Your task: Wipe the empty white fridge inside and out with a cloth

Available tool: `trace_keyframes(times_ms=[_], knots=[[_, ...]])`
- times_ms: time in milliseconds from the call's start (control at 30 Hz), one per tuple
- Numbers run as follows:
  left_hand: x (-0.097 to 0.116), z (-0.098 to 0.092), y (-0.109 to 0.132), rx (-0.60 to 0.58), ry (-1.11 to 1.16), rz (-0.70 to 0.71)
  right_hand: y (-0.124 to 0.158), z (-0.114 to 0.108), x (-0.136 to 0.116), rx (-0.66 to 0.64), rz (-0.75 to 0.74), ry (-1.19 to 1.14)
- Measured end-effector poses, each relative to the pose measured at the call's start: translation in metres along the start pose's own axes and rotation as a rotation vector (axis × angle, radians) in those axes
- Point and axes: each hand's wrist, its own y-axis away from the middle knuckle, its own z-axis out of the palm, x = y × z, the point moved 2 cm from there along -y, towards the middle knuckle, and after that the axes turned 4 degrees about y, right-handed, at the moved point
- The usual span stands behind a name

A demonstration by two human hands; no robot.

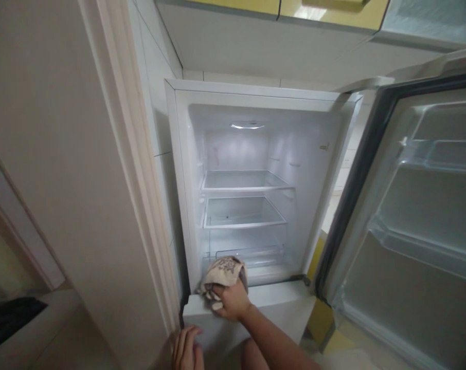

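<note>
"Can you read any writing from your end?"

"I see one small label [323, 147] high on the right inner wall of the refrigerator [264, 90], but it's too tiny for me to read. The cleaning cloth [224, 271] carries a dark print on its upper face; I can't tell whether that is lettering or just a drawing."

"How does the cloth look otherwise?"

"Beige with darker brownish patches, soft, bunched into folds, and bulging up over the fingers."

"Where do you have it?"

"At the front left of the refrigerator's opening, by the top edge of the lower door [252, 329] and just in front of the clear drawer [258, 253]."

"And the hands?"

"My right hand [235, 300] is closed around the cloth, knuckles up. My left hand [187, 349] is low, beside the lower door's left edge, fingers together and slightly bent. It's partly cut off, so I can't tell if it grips anything. The upper door [426, 216] stands wide open to the right."
</note>
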Motion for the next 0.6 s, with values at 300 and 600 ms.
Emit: trace_keyframes(times_ms=[300, 600], knots=[[0.033, 0.035, -0.132, 0.009, -0.180, -0.479, 0.133, -0.072, 0.129, 0.025, 0.722, 0.175], [0.037, 0.058, -0.128, -0.015, -0.348, -0.670, 0.076, -0.010, 0.058, 0.115, 0.555, -0.040]])
